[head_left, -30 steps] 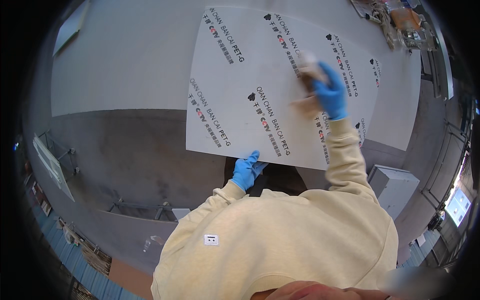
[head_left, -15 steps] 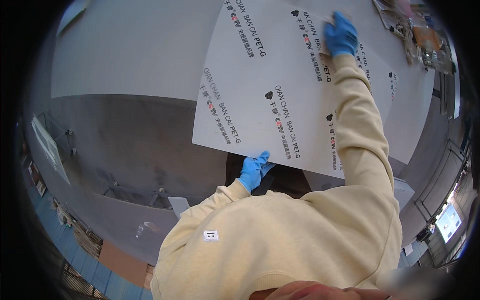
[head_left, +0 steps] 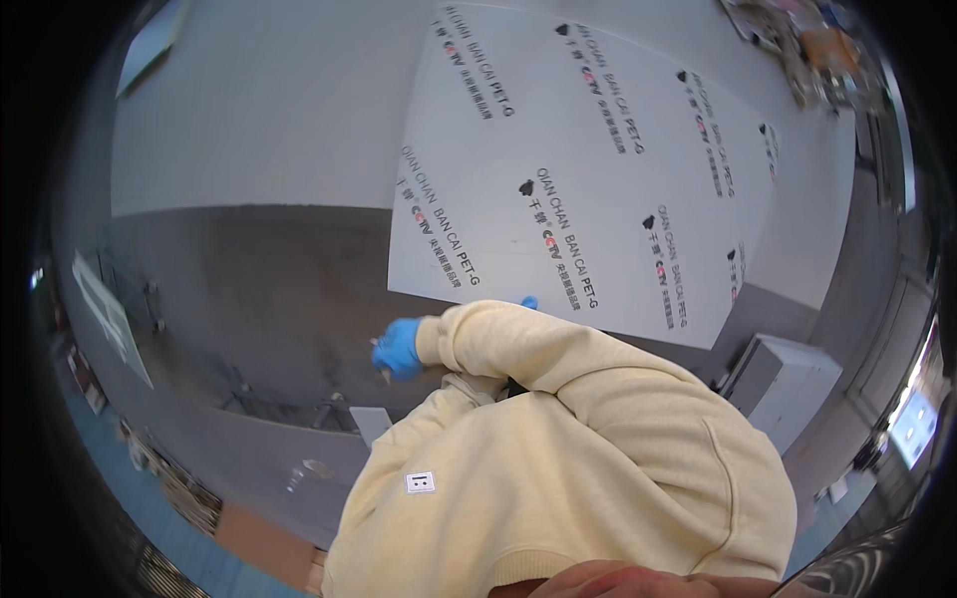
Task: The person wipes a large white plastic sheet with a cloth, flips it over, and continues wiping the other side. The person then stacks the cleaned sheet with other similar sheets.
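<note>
A large white panel [head_left: 498, 219] with rows of black and red print lies across a bigger pale board, its near edge toward my body. At that near edge a blue-gloved fingertip of my left hand [head_left: 529, 302] rests on the panel; my right sleeve hides the rest of that hand. My right hand [head_left: 398, 350], also in a blue glove, reaches across my front to the left, beyond the panel's left corner. Its fingers are closed, and small pale ends of something stick out on either side; what it is I cannot make out.
The bigger pale board [head_left: 259, 120] spreads beneath the panel. A tangle of bags and small items [head_left: 822, 55] lies at the far right. At the right stands a white box-like thing [head_left: 788, 389]. A white sheet [head_left: 112, 317] leans at the left, near flattened cardboard [head_left: 264, 546] on the floor.
My right hand has left the far part of the panel and swung near and left, across my front. Its arm now covers most of my left hand. The panel has shifted slightly.
</note>
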`<state>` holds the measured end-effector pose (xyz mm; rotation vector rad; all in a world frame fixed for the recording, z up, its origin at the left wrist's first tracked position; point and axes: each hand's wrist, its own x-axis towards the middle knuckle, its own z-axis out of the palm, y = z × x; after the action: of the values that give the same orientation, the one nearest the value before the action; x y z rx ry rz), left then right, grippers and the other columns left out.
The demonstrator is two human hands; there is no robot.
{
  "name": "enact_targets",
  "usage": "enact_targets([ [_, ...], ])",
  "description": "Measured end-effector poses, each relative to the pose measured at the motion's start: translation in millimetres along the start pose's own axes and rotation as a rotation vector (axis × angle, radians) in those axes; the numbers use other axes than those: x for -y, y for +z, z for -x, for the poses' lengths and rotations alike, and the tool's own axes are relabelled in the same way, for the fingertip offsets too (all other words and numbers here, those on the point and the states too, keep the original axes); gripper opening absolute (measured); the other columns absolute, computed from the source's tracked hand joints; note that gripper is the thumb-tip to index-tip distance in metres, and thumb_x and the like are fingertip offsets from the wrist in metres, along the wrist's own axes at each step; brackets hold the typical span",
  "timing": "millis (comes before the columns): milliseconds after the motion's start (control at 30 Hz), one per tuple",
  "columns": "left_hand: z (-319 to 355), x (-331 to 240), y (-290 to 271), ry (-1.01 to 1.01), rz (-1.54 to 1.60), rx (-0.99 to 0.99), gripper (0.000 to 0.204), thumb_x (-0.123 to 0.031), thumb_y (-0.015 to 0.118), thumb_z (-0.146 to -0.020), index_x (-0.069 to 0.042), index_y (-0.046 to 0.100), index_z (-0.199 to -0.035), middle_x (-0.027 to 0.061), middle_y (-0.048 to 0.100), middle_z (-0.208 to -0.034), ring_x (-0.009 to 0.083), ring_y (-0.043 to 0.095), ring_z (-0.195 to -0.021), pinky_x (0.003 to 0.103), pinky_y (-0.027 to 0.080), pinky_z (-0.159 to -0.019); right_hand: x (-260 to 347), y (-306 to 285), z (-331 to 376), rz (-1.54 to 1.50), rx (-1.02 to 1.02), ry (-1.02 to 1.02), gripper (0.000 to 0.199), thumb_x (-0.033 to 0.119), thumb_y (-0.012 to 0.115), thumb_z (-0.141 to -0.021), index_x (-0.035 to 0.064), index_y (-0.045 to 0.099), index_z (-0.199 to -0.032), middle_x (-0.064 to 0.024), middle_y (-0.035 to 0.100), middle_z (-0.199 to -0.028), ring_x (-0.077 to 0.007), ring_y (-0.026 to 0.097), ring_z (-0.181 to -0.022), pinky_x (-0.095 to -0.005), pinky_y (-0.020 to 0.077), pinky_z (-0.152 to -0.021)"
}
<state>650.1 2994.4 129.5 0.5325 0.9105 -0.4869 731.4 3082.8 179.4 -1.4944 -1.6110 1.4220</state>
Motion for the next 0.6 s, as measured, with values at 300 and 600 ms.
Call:
enact_targets([
  [300, 4, -10, -3, -0.081, -0.128, 0.144, 0.043, -0.031, 0.067, -0.099, -0.009, 0.059, -0.135, 0.0114, 0.066, -0.127, 0.0321, 0.061, -0.119, 0.050, 0.046, -0.108, -8, -64, 216, -0.908, -0.882, 0.156, 0.049, 0.023, 0.065, -0.087, 0.0113, 0.064, -0.134, -0.0139, 0.069, -0.123, -0.0260, 0.066, -0.112, -0.0394, 0.0523, -0.099],
  [600, 21, -107, -92, 0.553, -0.345, -0.633, 0.054, -0.042, 0.066, -0.099, -0.002, 0.058, -0.135, 0.0180, 0.061, -0.135, 0.0276, 0.059, -0.120, 0.042, 0.046, -0.104, -88, 42, 613, 0.446, -1.747, 1.243, 0.038, 0.029, 0.061, -0.093, 0.0151, 0.066, -0.128, -0.0154, 0.072, -0.118, -0.0352, 0.071, -0.101, -0.0432, 0.0583, -0.087],
])
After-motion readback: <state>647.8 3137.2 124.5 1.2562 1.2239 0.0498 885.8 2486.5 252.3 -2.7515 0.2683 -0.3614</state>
